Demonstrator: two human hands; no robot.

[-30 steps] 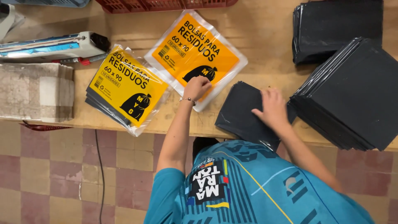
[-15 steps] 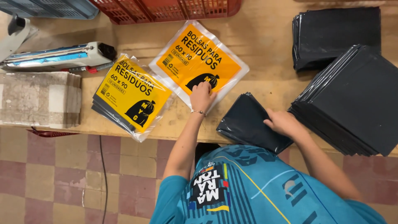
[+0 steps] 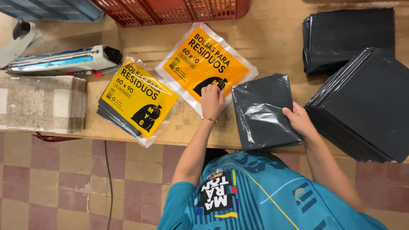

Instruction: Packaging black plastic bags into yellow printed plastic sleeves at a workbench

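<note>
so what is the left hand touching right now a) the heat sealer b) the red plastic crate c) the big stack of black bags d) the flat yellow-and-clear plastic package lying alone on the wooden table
d: the left hand rests its fingers on the lower edge of the flat yellow-and-clear plastic package, while the right hand grips the folded black plastic bag beside it.

likely a packing workshop (heat sealer (image 3: 64, 61), stacked black bags (image 3: 366, 106)).

Wooden worktable (image 3: 272, 38), checkered red and cream tiled floor (image 3: 55, 183), black cable (image 3: 108, 183) trailing down
</note>
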